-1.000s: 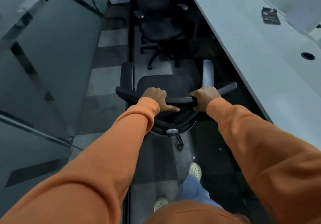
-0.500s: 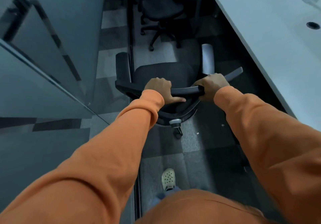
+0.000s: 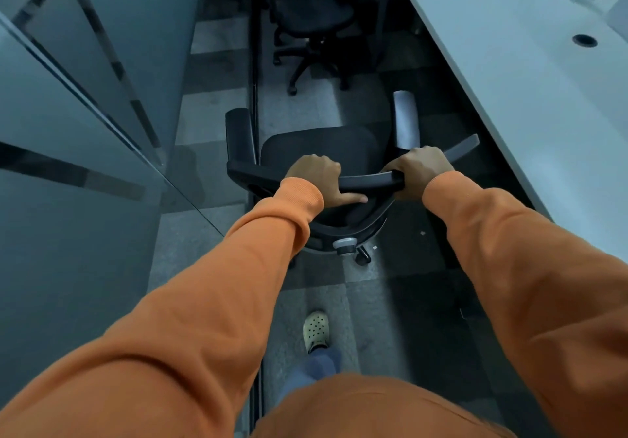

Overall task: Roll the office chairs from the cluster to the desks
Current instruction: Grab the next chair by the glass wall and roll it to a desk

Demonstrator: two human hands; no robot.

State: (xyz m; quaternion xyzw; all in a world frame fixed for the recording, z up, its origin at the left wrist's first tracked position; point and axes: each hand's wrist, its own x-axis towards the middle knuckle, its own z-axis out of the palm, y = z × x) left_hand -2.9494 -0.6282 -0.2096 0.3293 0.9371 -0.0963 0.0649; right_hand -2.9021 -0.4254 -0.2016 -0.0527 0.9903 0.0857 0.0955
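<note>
Wheels [image 3: 362, 259] sit under the black chair [image 3: 319, 147], so it can roll when pushed. The left hand [image 3: 316, 179] curls its fingers over the top bar [image 3: 367, 181] of the chair back, with the thumb lying flat along the bar. The right hand [image 3: 419, 169] grips the same bar a bit further along. One hand holds each side, and I think this is so the chair goes straight and does not spin.

The chair stands on the floor [image 3: 210, 114] in a thin path, between the glass wall [image 3: 85, 97] on the left and the long white bench [image 3: 509, 80] on the right. Another chair [image 3: 312, 12] sits further ahead, close by the bench. One pale shoe [image 3: 316, 330] is on the floor behind the black chair.

I think the job now is to push this chair to a free spot at the bench. The path is thin, so the chair could bump the glass wall or the chair ahead. A slow push looks safest.
</note>
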